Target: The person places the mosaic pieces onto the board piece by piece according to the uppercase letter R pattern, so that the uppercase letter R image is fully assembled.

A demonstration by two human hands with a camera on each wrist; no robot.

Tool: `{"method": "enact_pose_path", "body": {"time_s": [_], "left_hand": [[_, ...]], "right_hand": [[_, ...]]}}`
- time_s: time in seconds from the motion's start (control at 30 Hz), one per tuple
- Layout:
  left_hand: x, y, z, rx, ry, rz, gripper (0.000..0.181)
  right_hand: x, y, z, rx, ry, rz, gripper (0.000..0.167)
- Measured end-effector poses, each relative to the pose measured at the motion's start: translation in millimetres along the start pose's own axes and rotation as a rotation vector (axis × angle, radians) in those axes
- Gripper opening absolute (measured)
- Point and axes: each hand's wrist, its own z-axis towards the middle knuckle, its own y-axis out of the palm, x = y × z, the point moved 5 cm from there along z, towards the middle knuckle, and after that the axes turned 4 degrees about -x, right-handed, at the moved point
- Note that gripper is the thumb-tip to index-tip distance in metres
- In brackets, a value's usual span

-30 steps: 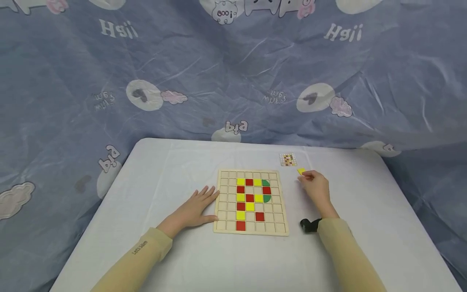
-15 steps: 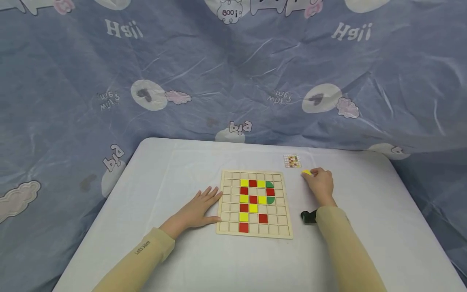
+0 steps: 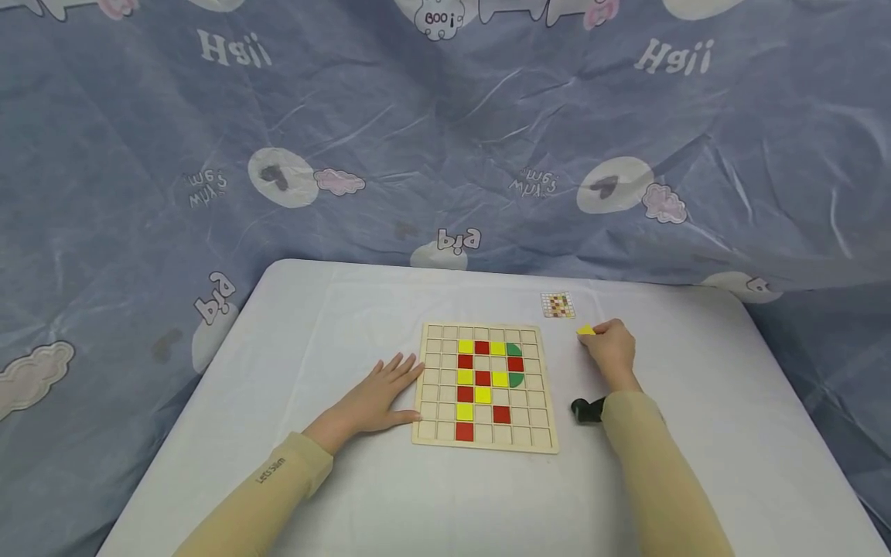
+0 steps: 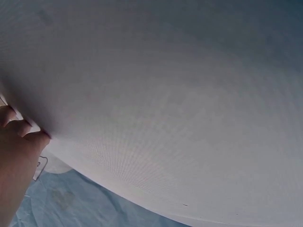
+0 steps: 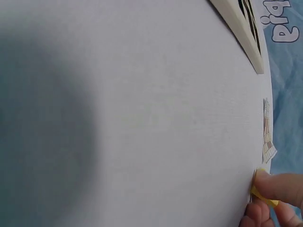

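Note:
A square wooden grid board (image 3: 438,387) lies on the table, with red, yellow and green pieces in some of its squares. My left hand (image 3: 376,398) rests flat with spread fingers, its fingertips and thumb touching the board's left edge. To the right of the board, my right hand (image 3: 612,352) pinches a yellow tile (image 3: 585,330) between thumb and fingers. In the right wrist view the same tile (image 5: 273,203) shows partly, covered by the thumb. A small printed pattern card (image 3: 558,305) lies just beyond that hand.
A black object (image 3: 587,411), partly hidden by the right sleeve, sits between the board and the right forearm. White cloth (image 3: 362,495) covers the table. Behind it hangs a blue-grey printed curtain (image 3: 418,116).
The yellow tile has turned a little between my right fingers. My left hand stays at the board's edge. The head view has shifted slightly.

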Motion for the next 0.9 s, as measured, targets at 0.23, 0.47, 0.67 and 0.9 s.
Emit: {"method": "enact_pose_path", "body": {"time_s": [0.23, 0.47, 0.67, 0.9], "left_hand": [[1.0, 0.1, -0.9, -0.004, -0.002, -0.006, 0.089], [0.9, -1.9, -0.6, -0.005, -0.003, -0.003, 0.09], [-0.2, -2.9, -1.2, -0.008, -0.007, 0.01, 0.09], [0.5, -0.7, -1.0, -0.01, -0.001, 0.004, 0.089]], "right_hand": [[8.7, -4.1, -13.0, -0.093, 0.017, 0.173, 0.031], [0.4, 8.2, -55.1, -0.357, -0.123, 0.202, 0.032], [-12.6, 23.5, -106.4, -0.556, -0.275, 0.145, 0.026], [-18.7, 37.3, -141.2, -0.618, -0.405, 0.076, 0.02]]}}
